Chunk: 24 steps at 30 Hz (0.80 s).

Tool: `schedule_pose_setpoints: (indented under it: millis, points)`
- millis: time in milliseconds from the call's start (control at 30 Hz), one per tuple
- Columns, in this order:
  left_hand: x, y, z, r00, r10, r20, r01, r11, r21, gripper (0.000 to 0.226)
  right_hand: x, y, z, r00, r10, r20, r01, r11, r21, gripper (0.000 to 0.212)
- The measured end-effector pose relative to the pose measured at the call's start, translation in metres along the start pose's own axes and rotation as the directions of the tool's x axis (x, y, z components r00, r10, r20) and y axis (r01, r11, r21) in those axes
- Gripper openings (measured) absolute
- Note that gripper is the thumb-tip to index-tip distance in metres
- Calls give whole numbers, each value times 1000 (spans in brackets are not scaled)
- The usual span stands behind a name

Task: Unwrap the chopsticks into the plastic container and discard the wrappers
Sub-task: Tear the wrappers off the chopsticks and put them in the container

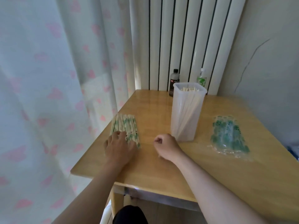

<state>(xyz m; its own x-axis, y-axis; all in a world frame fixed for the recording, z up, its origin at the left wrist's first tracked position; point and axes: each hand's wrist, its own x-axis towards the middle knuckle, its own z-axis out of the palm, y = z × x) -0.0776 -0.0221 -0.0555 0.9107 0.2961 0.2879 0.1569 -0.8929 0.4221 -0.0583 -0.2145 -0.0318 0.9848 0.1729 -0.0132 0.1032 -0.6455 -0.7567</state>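
Dozens of wrapped chopsticks (125, 126) lie fanned at the left edge of the wooden table (161, 168), and the left hand (120, 147) rests on their near ends, its fingers laid fairly flat across them. The right hand (165, 143) hovers beside the plastic container (186, 115), fingers curled in, apparently holding nothing. Emptied wrappers (228, 136) are heaped to the right. To do this step well, slide a single pair free with the fingertips without scattering the fan, then tear the sleeve at one end.
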Motion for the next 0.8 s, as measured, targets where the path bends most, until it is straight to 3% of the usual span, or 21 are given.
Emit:
schedule_pose_setpoints:
  millis: [200,400,567,800]
  points:
    - [1,-11,5,1000,-31,0,31,970,-243,45,29,-26,36,1000,29,-9,-27,994,104,22]
    - [4,-22,-1,992,-128,1,111,857,-503,57,42,-26,64,999,-15,-35,22,976,217,23]
    - [6,-27,0,989,-146,0,122,831,-543,67,46,-21,65,999,-54,-3,54,985,164,27]
    - [6,-32,6,992,-128,-9,105,851,-514,54,45,-22,67,988,-125,85,117,989,89,49]
